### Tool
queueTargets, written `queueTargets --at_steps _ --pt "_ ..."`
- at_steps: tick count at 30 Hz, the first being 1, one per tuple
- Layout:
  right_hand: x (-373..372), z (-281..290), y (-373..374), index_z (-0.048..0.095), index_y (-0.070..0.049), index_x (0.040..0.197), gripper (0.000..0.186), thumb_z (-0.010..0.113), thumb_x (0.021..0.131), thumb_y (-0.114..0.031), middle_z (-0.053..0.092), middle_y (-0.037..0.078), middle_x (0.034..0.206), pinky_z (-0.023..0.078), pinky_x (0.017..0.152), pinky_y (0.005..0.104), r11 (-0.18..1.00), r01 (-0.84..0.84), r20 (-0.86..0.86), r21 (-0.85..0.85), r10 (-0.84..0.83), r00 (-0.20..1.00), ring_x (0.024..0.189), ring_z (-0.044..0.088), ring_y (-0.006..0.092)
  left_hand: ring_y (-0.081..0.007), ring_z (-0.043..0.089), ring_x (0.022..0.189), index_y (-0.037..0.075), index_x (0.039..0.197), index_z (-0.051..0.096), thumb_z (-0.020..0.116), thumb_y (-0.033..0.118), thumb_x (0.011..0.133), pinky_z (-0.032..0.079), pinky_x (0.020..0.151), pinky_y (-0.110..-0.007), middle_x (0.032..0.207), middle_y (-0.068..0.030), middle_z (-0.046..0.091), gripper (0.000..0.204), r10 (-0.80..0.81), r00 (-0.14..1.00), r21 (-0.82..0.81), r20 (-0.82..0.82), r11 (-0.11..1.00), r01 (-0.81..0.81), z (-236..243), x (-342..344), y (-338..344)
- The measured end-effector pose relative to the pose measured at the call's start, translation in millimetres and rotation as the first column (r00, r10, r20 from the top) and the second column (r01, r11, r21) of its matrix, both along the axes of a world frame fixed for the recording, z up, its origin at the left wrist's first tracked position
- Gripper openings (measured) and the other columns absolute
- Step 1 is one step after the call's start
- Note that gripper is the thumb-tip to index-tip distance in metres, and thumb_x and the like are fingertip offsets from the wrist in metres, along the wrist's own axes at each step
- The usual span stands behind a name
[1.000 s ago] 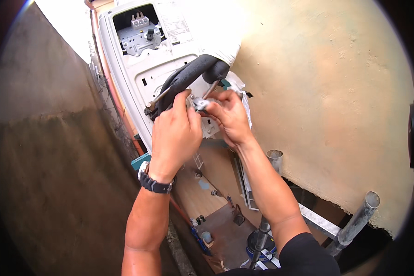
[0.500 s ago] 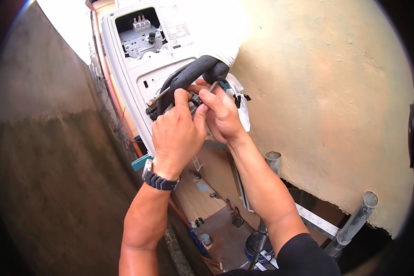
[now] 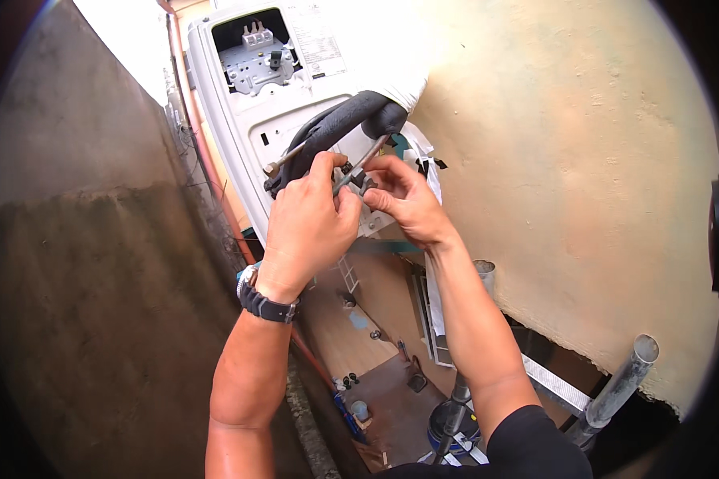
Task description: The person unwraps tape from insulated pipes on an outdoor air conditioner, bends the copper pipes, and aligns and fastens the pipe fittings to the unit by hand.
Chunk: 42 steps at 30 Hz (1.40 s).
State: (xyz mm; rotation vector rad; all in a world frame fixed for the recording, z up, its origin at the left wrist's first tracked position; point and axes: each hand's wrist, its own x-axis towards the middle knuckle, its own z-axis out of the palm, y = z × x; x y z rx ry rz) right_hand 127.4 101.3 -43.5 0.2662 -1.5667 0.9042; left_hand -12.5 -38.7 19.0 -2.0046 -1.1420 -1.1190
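A bare metal pipe (image 3: 373, 148) comes out of black foam insulation (image 3: 345, 120) in front of a white outdoor air-conditioner unit (image 3: 256, 120). Near the pipe's lower end sits a small dark metal clamp-like tool (image 3: 358, 177); its exact kind is unclear. My left hand (image 3: 310, 217), wearing a wristwatch (image 3: 265, 300), pinches the tool from the left between thumb and index finger. On the other side, the thumb and fingers of my right hand (image 3: 411, 203) curl round its small knob. A second pipe (image 3: 286, 160) with a brass-coloured nut lies left of the insulation.
The unit's open wiring compartment (image 3: 256, 57) shows a terminal block. A plastered wall (image 3: 567, 160) rises on the right, a dark concrete wall (image 3: 80, 239) on the left. Scaffold tubes (image 3: 619, 383) stand lower right. Far below, a bucket (image 3: 453, 427) is on the ground.
My right hand has moved back to the right and its fingers have loosened, exposing more of the pipe and tool. My left hand stays at the tool. The whole view has shifted slightly.
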Motion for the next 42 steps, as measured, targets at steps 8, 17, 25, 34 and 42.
queueTargets --at_steps 8,17,25,34,42 --pt "-35 1 11 0.056 -0.003 0.12 0.048 0.087 0.088 -0.021 0.063 0.005 0.119 0.052 0.091 0.0278 0.975 -0.22 -0.22 -0.004 0.214 0.952 0.107 0.06 0.0113 -0.0476 0.069 0.076 0.002 0.122 0.052 0.062 0.011 0.093 0.053 0.07 -0.055 0.077 -0.0235 0.07 0.031 -0.036 0.997 -0.011 0.069 0.999 0.037 -6 -3 1" --pt "-58 46 -44 0.039 0.001 0.121 0.057 0.084 0.09 -0.014 0.048 0.007 0.104 0.053 0.079 0.0281 0.958 -0.071 -0.387 -0.278 -0.044 0.921 0.092 0.054 0.0136 -0.0482 0.069 0.08 -0.001 0.118 0.047 0.061 0.01 0.096 0.053 0.072 -0.056 0.084 -0.0259 0.07 0.028 -0.139 0.981 0.022 0.133 0.99 0.137 -18 -13 8" --pt "-71 51 -49 0.045 -0.006 0.104 0.034 0.077 0.092 -0.002 0.044 -0.003 0.086 0.046 0.061 0.0231 0.945 0.08 -0.478 -0.318 -0.233 0.847 0.073 0.048 0.0066 -0.0431 0.071 0.092 -0.003 0.112 0.054 0.054 0.011 0.102 0.055 0.083 -0.047 0.096 -0.0283 0.07 0.017 -0.163 0.937 -0.226 0.309 0.944 0.239 -16 -16 13" --pt "-84 59 -38 0.048 -0.005 0.109 0.037 0.081 0.092 -0.012 0.051 0.0 0.092 0.044 0.063 0.0246 0.942 0.091 -0.511 -0.323 -0.254 0.821 0.073 0.051 0.008 -0.0096 0.057 0.064 -0.002 0.128 0.047 0.05 0.012 0.109 0.049 0.06 -0.029 0.088 -0.0052 0.062 0.024 -0.163 0.824 -0.385 0.543 0.823 0.417 -18 -18 -15" --pt "-62 54 -64 0.042 0.004 0.13 0.066 0.087 0.086 -0.014 0.058 0.01 0.11 0.055 0.082 0.028 0.939 0.149 -0.251 -0.31 -0.232 0.94 0.098 0.061 0.0161 -0.0057 0.054 0.061 -0.002 0.145 0.046 0.053 0.009 0.107 0.047 0.054 -0.024 0.083 -0.0002 0.054 0.04 -0.302 0.894 -0.123 0.329 0.925 0.358 -29 -52 -9"
